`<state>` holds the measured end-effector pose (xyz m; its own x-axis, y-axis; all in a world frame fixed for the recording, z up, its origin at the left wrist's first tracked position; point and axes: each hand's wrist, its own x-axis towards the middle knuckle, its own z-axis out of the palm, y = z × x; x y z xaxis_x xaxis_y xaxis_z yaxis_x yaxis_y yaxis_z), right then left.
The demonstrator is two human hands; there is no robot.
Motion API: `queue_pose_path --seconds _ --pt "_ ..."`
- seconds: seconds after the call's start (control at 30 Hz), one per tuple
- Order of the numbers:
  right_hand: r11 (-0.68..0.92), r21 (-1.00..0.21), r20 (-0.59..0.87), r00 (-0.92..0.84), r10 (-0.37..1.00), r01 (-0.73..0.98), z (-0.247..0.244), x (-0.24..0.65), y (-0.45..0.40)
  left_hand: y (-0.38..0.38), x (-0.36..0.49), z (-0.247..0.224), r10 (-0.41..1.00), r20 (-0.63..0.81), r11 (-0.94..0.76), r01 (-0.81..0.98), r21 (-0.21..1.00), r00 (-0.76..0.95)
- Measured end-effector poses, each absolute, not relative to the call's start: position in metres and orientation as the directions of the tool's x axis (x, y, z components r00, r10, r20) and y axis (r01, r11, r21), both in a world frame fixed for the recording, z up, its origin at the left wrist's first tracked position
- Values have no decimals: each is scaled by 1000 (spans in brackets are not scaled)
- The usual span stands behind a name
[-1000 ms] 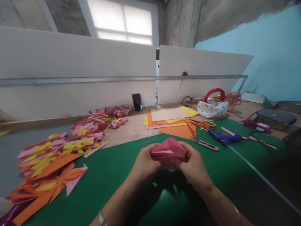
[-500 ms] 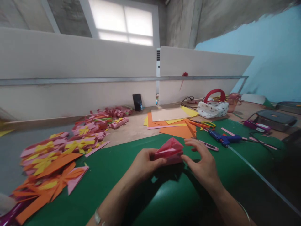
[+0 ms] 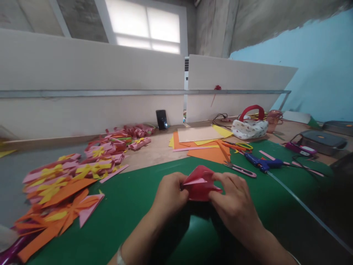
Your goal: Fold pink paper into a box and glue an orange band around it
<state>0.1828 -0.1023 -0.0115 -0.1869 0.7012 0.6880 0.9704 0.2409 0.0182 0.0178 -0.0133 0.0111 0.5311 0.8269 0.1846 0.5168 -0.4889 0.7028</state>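
Paper, pink and folded into a hollow form point(image 3: 200, 187), held at lower centre of frame, between left hand point(image 3: 170, 191) and right hand point(image 3: 234, 197). Left hand: thumb and curled fingers close on the piece's left edge. Right hand: thumb low, fingertips higher, pinching its right side. Neither hand is nearer; both touch it. Long axis hard to fix, but the wider span seems to run across the frame, hand to hand, with a rounded peak towards the top. A pale fold crosses the middle; a small point juts rightward by the right thumb. Piece appears raised over the green sheet point(image 3: 124, 206), shadow below.

Surroundings: blue glue gun point(image 3: 261, 162) and pink-handled cutting tool point(image 3: 244, 170) lie up and right of the right hand. Orange sheets point(image 3: 206, 154) sit beyond the piece, on the counter point(image 3: 154, 147). Pink paper pieces with yellow bows point(image 3: 93, 169) spread at left.
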Motion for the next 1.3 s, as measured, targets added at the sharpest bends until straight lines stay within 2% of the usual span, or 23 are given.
queue_pose_path --seconds 0.23,0.37,0.47,0.57,0.67,0.77,0.87,0.93,1.07,1.13,1.2,1.3 --pt "-36 89 442 -7 897 995 -15 180 -89 -15 19 8 824 173 -504 557 660 540" --pt "8 45 273 -20 962 999 -8 182 -80 -14 20 6 842 151 -467 557 687 518" --pt "79 -84 174 -63 983 993 -3 184 -80 -13 20 5 860 146 -437 558 705 489" --pt "118 -177 138 -94 986 977 -2 184 -81 -12 21 4 865 137 -427 565 706 483" --pt "80 -171 110 -62 992 982 -3 182 -80 -11 21 5 864 110 -409 559 721 491" --pt "108 -218 119 -83 989 970 -2 182 -77 -10 21 6 877 105 -371 523 767 468" --pt "194 -334 182 -138 973 922 2 184 -77 -8 20 7 887 70 -310 475 823 457" --pt "237 -477 241 -134 961 846 4 186 -79 -7 19 8 889 9 -238 446 863 458" --pt "272 -742 364 28 931 612 5 189 -80 -5 17 8 881 -90 -116 398 910 464" --pt "257 -848 331 86 940 463 4 192 -78 -5 17 8 864 -130 -87 397 914 487" --pt "186 -903 230 69 971 388 5 194 -74 -5 17 7 839 -155 -82 402 912 522" --pt "108 -850 114 -20 993 516 12 195 -71 -6 17 5 799 -156 -105 390 915 581"
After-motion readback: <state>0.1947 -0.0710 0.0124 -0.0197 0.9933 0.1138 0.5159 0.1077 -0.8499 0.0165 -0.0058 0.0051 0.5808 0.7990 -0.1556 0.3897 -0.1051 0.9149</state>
